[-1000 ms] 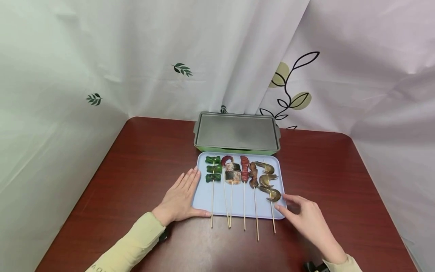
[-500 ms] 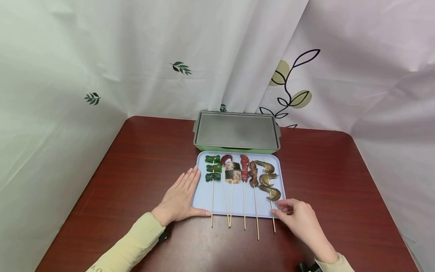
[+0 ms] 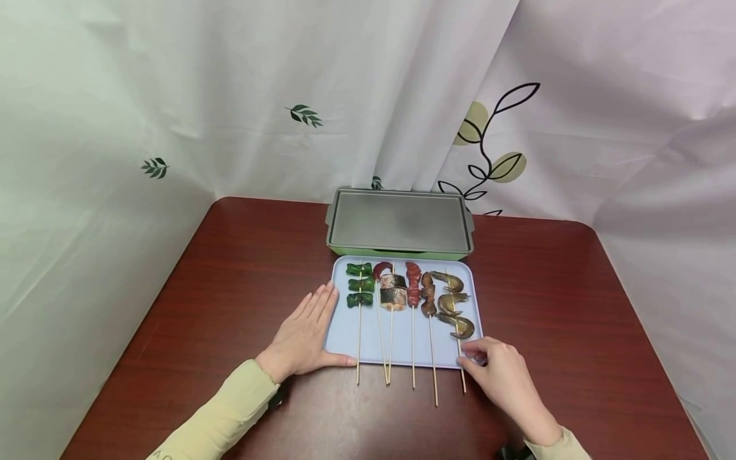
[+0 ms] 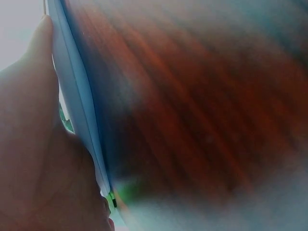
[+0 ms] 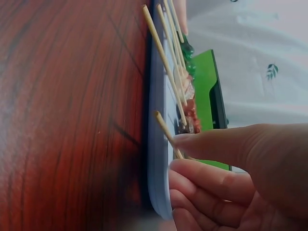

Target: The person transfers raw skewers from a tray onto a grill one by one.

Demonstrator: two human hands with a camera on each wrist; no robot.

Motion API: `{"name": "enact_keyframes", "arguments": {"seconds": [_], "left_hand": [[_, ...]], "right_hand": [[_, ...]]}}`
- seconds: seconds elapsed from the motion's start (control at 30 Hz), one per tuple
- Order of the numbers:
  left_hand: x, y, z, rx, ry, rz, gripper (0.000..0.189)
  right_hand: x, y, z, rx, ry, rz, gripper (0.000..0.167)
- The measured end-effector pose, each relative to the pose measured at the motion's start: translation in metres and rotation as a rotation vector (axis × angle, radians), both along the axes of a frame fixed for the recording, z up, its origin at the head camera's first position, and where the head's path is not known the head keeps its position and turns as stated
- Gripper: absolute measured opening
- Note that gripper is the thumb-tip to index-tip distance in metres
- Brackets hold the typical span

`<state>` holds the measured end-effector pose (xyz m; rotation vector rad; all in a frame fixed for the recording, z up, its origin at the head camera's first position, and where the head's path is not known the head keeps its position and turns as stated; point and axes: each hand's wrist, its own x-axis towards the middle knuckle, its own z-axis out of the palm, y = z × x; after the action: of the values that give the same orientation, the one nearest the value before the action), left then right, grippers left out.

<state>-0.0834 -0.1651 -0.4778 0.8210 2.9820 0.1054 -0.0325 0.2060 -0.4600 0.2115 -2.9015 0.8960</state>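
Our right hand (image 3: 501,372) pinches the shrimp skewer (image 3: 453,305) on the tray (image 3: 340,333)'s right side; our left hand (image 3: 303,335) rests outstretched at the tray's left edge. We're probably securing hold; lifting would need a steady pinch.

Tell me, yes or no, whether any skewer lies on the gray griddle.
No, every skewer in the head view lies on the light blue tray, in front of the gray griddle.

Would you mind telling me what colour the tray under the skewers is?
The tray is pale blue; it shows best in the head view.
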Motion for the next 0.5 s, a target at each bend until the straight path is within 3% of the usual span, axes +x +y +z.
{"name": "enact_keyframes", "arguments": {"seconds": [0.13, 0.37, 0.5], "left_hand": [[-0.0004, 0.0002, 0.0003, -0.001, -0.008, 0.001, 0.132], [0.0002, -0.0012, -0.0021, 0.012, -0.001, 0.005, 0.132], [0.0007, -0.0007, -0.0019, 0.02, 0.012, -0.003, 0.131]], "right_hand": [[0.0006, -0.001, 0.0021, -0.043, 0.016, -0.015, 0.017], [0.0007, -0.001, 0.0022, -0.095, -0.096, -0.033, 0.015], [-0.0002, -0.0011, 0.0019, -0.113, -0.107, -0.046, 0.015]]}}
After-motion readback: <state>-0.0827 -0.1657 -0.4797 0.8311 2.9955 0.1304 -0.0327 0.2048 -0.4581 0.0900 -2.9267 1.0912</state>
